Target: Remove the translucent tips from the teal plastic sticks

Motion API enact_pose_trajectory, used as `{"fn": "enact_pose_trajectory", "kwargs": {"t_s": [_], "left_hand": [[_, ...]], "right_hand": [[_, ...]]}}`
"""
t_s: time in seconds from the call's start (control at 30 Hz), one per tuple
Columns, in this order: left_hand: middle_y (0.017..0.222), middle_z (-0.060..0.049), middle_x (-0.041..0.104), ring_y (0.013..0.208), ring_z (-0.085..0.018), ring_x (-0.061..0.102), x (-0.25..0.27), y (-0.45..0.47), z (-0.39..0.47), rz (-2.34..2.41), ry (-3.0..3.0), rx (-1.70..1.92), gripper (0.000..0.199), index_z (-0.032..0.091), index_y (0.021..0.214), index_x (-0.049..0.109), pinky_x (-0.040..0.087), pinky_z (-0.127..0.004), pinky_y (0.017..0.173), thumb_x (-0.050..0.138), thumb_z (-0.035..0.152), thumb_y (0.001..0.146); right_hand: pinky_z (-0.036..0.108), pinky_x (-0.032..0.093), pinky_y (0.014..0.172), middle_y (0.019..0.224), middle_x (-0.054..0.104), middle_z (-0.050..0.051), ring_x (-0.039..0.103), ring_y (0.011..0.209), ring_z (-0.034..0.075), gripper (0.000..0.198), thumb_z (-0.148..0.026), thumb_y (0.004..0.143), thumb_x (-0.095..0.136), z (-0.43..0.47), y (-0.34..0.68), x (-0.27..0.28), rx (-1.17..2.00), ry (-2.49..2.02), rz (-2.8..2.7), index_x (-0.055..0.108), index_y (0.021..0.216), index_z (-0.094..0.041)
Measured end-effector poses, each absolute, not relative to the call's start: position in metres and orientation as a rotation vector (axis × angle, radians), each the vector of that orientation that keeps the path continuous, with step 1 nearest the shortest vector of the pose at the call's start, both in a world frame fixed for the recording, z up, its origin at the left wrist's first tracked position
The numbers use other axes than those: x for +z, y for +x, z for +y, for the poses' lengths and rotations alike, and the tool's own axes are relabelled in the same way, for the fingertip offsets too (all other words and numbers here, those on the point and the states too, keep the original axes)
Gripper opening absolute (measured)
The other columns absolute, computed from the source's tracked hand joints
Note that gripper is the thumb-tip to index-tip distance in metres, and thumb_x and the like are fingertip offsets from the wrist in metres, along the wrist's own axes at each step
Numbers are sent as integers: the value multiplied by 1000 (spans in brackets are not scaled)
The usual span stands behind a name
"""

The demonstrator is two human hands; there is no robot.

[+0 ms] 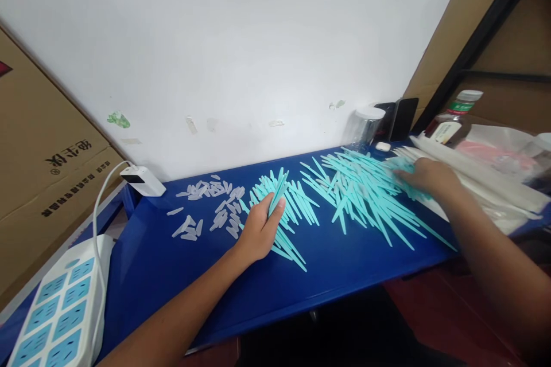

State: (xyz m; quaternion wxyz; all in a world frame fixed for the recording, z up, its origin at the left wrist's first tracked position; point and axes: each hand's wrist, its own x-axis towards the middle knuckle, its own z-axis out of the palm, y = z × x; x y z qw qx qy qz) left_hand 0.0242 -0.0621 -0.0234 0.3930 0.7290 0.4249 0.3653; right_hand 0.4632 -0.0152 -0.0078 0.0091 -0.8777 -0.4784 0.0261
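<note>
over the blue table point(150, 264), the left hand point(259, 232) clamps teal sticks point(279, 188); the right hand point(426, 176) blurs, its grip i cannot tell.

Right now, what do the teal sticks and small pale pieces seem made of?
Teal sticks: probably plastic, smooth and fairly matte; the colour is even, with no visible grain. Small pale pieces: perhaps frosted plastic; blue from the tabletop seems to tint them.

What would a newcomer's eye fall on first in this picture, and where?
Probably the turquoise sticks, spread across the middle and right of the blue table. Next, the left hand holding a few at the smaller heap, and the blurred right hand at the right end of the larger heap. Pale translucent pieces lie to the left.
</note>
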Motion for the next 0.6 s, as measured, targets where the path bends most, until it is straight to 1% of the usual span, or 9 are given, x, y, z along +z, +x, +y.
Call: {"fn": "enact_pose_trajectory", "kwargs": {"t_s": [0.1,0.2,0.27,0.3,0.37,0.4,0.5,0.53,0.6], "left_hand": [[64,6,37,61,-16,42,-24,24,-63,1090,1858,911,42,22,89,50,35,-31,64,41,59,107],[62,6,36,62,-17,45,-23,24,-64,1088,1876,894,43,22,92,52,37,-32,65,40,60,106],[61,5,38,63,-18,48,-22,24,-64,1091,1882,888,44,22,94,55,39,-33,66,39,62,106],[61,5,39,64,-19,49,-21,24,-64,1097,1884,891,45,22,94,56,40,-33,67,39,62,105],[61,4,42,67,-21,52,-20,24,-64,1116,1883,898,46,22,93,57,41,-34,69,39,63,105],[61,4,41,67,-21,51,-20,24,-65,1120,1882,897,46,23,93,56,41,-34,69,39,63,105],[61,5,36,64,-19,45,-19,25,-65,1095,1886,876,43,23,89,51,38,-33,66,39,61,106],[62,5,34,62,-18,43,-19,25,-65,1081,1892,876,42,23,87,49,36,-33,65,39,60,106],[63,5,33,61,-17,39,-19,26,-65,1056,1907,892,42,23,85,47,34,-32,64,40,58,107]], "right_hand": [[40,34,73,116,66,35,64,110,39,66,-58,103,48,-21,458,-8,0,-2758,-1502,67,120,4],[41,34,77,122,63,36,60,117,41,66,-57,105,45,-29,449,-1,-256,-2684,-1562,66,121,3],[40,35,78,121,66,32,60,116,38,64,-58,106,40,-38,439,6,-357,-2569,-1578,67,120,-2],[39,36,77,117,69,28,63,111,36,63,-60,106,39,-43,433,9,-336,-2530,-1564,68,118,-6],[38,38,73,103,73,19,67,96,32,60,-68,102,42,-55,419,14,-166,-2528,-1542,70,107,-15],[39,39,72,96,74,17,67,91,32,62,-73,98,44,-61,412,15,-75,-2548,-1558,70,100,-17],[42,44,72,92,72,21,67,86,36,79,-88,90,38,-77,388,12,116,-2574,-1670,69,89,-16],[44,46,72,95,71,23,67,86,38,86,-92,87,34,-81,380,10,126,-2581,-1685,69,88,-14],[50,49,74,107,69,30,67,93,43,100,-98,82,26,-84,364,4,112,-2608,-1673,71,95,-10]]}}
